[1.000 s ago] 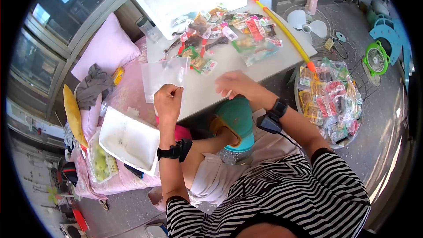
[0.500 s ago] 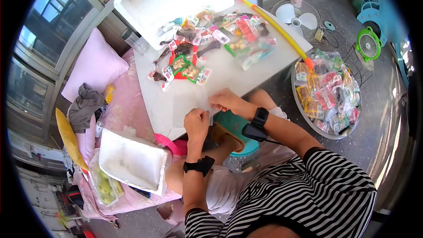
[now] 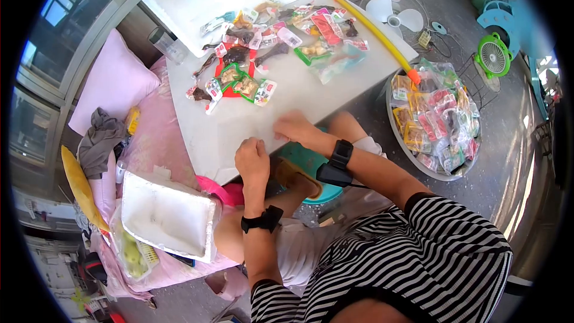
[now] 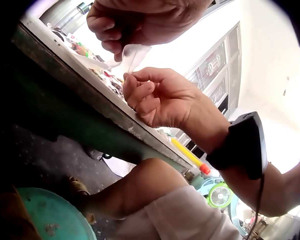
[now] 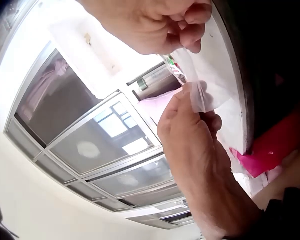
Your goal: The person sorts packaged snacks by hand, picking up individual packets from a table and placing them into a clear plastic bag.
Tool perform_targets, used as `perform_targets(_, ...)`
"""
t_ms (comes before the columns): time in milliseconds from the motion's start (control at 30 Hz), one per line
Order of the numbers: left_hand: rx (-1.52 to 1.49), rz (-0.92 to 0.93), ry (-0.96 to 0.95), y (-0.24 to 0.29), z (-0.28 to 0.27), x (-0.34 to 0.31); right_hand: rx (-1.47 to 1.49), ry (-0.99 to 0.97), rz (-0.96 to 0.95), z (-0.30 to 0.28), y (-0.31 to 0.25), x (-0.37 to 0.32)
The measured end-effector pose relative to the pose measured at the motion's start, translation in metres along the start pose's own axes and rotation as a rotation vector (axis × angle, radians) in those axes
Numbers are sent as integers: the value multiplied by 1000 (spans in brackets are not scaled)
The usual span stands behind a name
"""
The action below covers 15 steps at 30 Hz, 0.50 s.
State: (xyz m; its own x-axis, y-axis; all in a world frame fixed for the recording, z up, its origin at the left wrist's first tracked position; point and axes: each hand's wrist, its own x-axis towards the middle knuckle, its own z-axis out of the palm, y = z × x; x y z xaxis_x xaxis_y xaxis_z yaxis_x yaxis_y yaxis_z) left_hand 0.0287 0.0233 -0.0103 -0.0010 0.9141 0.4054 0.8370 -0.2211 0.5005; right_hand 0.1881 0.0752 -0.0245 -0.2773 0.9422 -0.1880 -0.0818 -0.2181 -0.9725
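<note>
A clear plastic bag [image 4: 135,56] stretches between my two hands over the table's near edge. In the right wrist view, my left hand [image 3: 252,158] pinches the edge of this bag [image 5: 199,100] between thumb and curled fingers. Close beside it, my right hand [image 3: 294,127] pinches another part of the bag's edge, thumb against forefinger, as the left wrist view shows. The bag is so transparent that its outline almost vanishes against the white table [image 3: 197,128] in the head view. Beyond the hands lie several packaged snacks [image 3: 246,87], some with dark meat inside.
A large white foam box [image 3: 179,0] stands at the table's back. Along the right edge lies a yellow tube [image 3: 376,30]. A round basin [image 3: 397,137] full of packets sits at the right; a smaller foam box [image 3: 167,215] is at the left. A teal stool [image 3: 326,191] stands below.
My right hand has come in from apart to meet the left at the bag's edge. The bag, earlier spread out in front of my left hand, now lies lower between both hands. The head view has shifted.
</note>
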Motion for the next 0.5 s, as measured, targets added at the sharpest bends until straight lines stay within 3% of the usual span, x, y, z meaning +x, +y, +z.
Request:
perform_targets(67,78,-59,73,-2,-10,3,-6,67,-17,2,4,1)
perform_targets(167,-100,-127,106,1,-19,6,-42,118,-12,5,7,0)
perform_targets(267,17,131,183,26,-20,2,-15,57,-42,7,9,0)
perform_targets(367,67,197,90,21,-10,-2,48,-43,-58,5,11,-1)
perform_targets(500,-142,-14,-149,0,-3,-1,-19,-89,-41,0,4,-5)
